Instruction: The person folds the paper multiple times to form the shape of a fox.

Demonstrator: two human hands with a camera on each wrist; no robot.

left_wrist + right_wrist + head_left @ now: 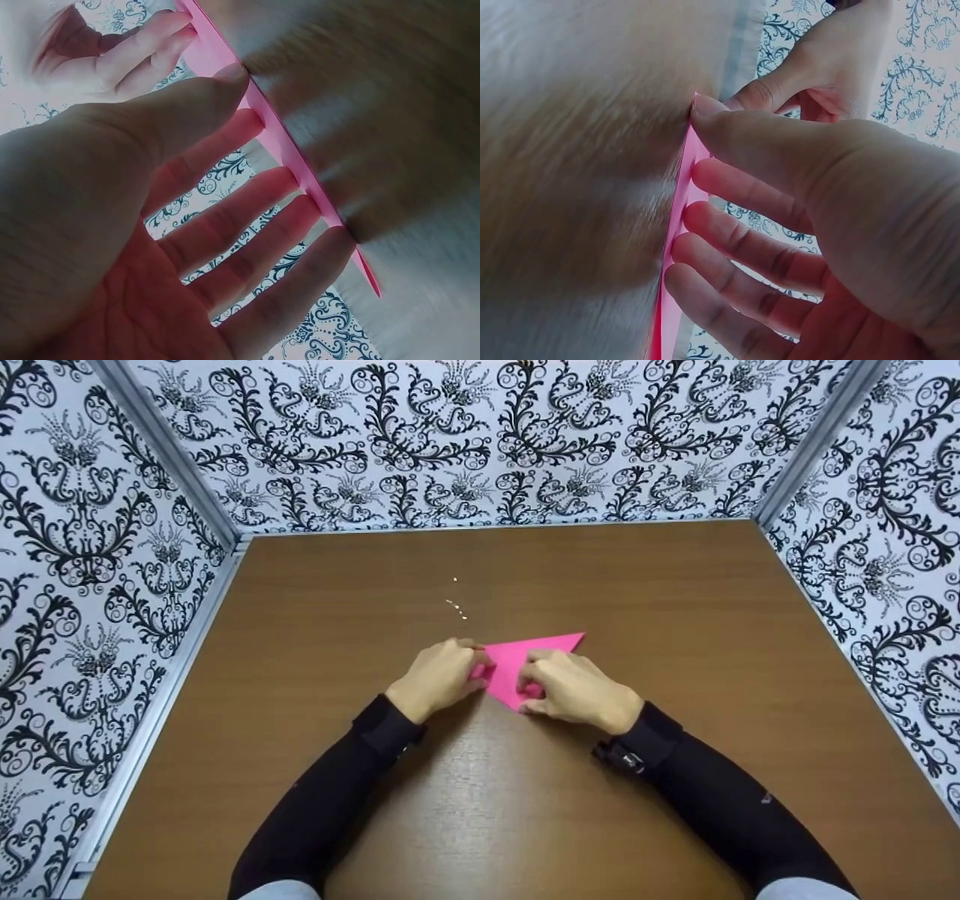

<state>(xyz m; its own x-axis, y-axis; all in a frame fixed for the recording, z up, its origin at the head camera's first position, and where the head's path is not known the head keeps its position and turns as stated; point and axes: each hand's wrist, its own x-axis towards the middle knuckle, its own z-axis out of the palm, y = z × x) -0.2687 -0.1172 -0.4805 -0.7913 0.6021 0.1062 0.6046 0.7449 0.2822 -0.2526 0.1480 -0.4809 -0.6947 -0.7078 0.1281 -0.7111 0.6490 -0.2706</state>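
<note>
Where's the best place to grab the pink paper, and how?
Probably pinch the far, pointed corner of the pink paper, coming from the right. The paper is thin and lies nearly flat on the table, so an edge suits a pinch, and that tip sticks out beyond the right hand, uncovered.

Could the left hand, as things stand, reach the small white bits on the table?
Probably yes: the white bits lie just beyond the left hand, with only bare table between, though it is touching the pink paper.
</note>
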